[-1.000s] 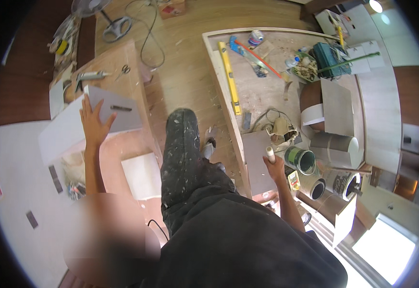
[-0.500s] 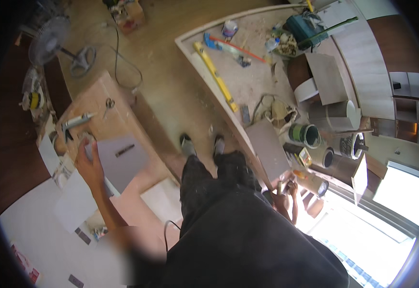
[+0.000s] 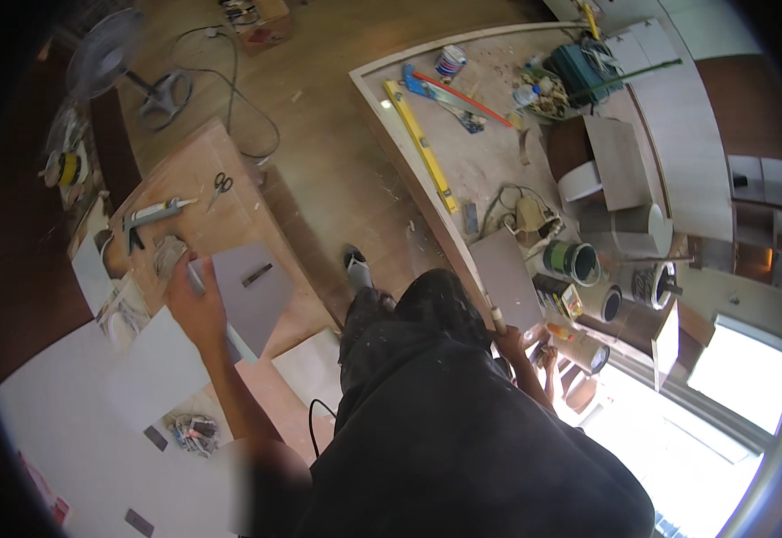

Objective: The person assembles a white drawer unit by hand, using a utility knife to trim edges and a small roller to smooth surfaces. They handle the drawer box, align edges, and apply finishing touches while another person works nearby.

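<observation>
On the left, my left hand (image 3: pixel 197 309) is closed round the edge of a grey panel (image 3: pixel 249 300) with a pale side. A short dark strip (image 3: pixel 257 274) lies on the panel's face. Just beyond my fingers rests a crumpled grey-beige cloth (image 3: pixel 170 255), and a caulking gun (image 3: pixel 156 213) lies farther off. On the right, my right hand (image 3: pixel 508 343) is wrapped round a pale stick-like handle (image 3: pixel 497 317); its lower end is hidden. Close by is another hand shape (image 3: pixel 548 357), and I cannot tell whose it is.
Scissors (image 3: pixel 220 188) lie on the left wooden bench (image 3: pixel 230 224). A yellow spirit level (image 3: pixel 421 148), a handsaw (image 3: pixel 449 94) and several open paint buckets (image 3: pixel 573 261) stand or lie on the right table. A fan (image 3: pixel 162 99) and a cable (image 3: pixel 234 85) are on the floor.
My left hand has shifted right and nearer along the panel, away from the cloth. The handle in my right hand now points more upward. One of my feet has gone behind my leg.
</observation>
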